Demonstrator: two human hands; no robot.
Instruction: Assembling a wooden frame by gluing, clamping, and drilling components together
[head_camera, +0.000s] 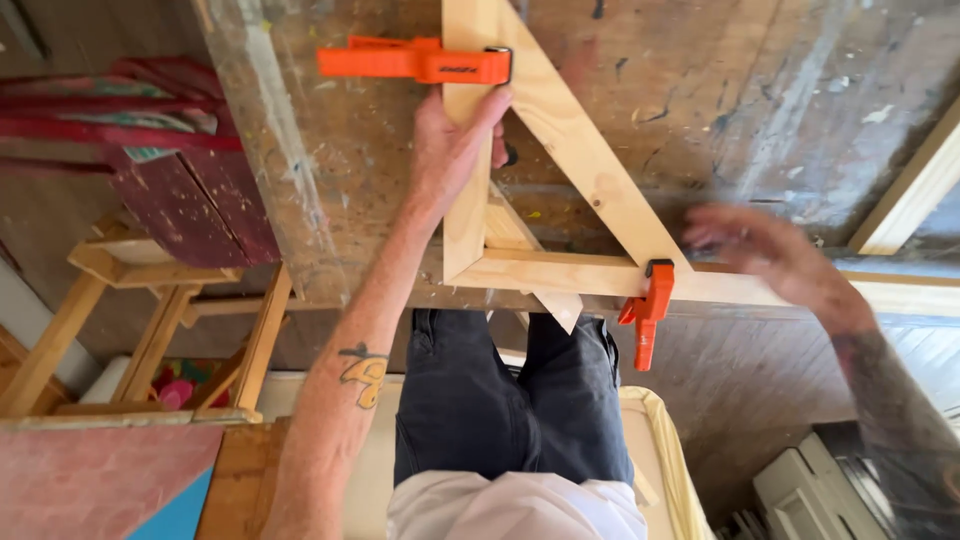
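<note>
The pine frame corner (560, 175) lies flat on the paint-spattered tabletop (700, 90), near its front edge, with a diagonal brace running across the two outer rails; the left hand (455, 150) is closed loosely over the upright rail, thumb on the inner side, fingers wrapped toward the far clamp (415, 62); the right hand (765, 255) hovers just beside the lower end of the brace, blurred, so I cannot tell how far it is open or whether it touches the wood. To my eye the work in hand is steadying the joint, and it would go best with the left hand pressing the rail flat and square while the clamps bear the load, fingers kept off the joint line; any adjustment should be small, lest the corner slip. Counted: two orange clamps, the second (648, 312) gripping the bottom rail at the tabletop edge; three visible frame pieces; two hands; a further pale strip (915, 190) lies at the right.
</note>
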